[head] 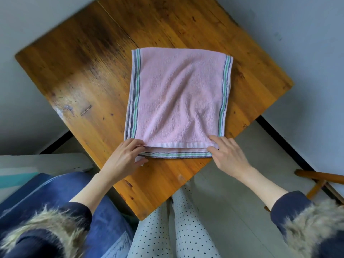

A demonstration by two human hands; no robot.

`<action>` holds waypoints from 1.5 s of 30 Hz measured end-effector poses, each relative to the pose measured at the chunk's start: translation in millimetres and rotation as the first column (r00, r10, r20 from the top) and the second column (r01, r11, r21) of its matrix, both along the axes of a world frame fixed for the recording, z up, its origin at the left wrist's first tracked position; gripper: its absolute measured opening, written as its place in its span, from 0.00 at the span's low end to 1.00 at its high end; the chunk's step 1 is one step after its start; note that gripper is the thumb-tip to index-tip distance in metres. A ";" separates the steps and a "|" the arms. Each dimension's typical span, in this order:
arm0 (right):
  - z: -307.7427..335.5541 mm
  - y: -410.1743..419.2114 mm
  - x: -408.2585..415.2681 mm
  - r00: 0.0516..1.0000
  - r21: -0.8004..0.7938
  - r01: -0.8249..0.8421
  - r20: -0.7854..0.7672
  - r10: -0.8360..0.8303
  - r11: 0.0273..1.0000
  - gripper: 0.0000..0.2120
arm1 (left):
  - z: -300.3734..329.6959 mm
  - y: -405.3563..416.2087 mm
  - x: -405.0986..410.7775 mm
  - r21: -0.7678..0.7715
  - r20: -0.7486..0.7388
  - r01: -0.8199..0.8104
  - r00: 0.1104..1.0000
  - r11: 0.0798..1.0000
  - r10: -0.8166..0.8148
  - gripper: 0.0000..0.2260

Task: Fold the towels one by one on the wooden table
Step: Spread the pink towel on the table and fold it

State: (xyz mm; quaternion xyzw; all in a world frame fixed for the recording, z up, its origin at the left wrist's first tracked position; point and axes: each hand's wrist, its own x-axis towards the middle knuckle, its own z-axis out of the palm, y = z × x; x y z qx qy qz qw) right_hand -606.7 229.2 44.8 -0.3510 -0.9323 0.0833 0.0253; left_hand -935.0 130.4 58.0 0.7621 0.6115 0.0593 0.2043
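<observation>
So closest to the camera you've got polka-dot trousers (158, 229) and two fur-cuffed dark sleeves reaching forward over the near corner of the wooden bench (74, 71). The left hand (123, 157) sits at the near-left corner of the pink towel (178, 97), fingers (137, 144) curled and pinching the layered edge there, thumb underneath by the look of it. The right hand (228, 155) is at the near-right corner, its fingers mostly pressed together with the tips laid on top of the cloth and the thumb tucked at the striped hem, so it reads as a pinch too, though I can't see under the fabric. The towel itself lies flat on the bench, already doubled over, top layer's white hem sitting just short of the striped lower edge, green and grey stripes running down both sides toward the far end. My guess is this is mid-fold on this towel: lining up the near edges. Next move probably needs both corners lifted together and carried to the far edge evenly, otherwise the layers will skew. No other towels visible from here.
</observation>
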 end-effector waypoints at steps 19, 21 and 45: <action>71.1 37.7 -15.4 0.945 0.186 0.274 -0.232 -0.228 0.944 0.11 | 102.5 63.0 -15.6 0.214 0.158 -0.249 0.963 0.945 0.218 0.05; 102.6 59.2 -17.1 0.933 0.233 0.295 -0.281 -0.226 0.927 0.10 | 136.9 83.8 -16.8 0.281 0.189 -0.292 0.951 0.914 0.246 0.05; 352.7 129.4 -69.1 0.884 0.600 0.174 -0.445 0.144 0.781 0.09 | 391.7 127.8 -62.3 0.733 0.410 -0.479 0.878 0.483 0.247 0.08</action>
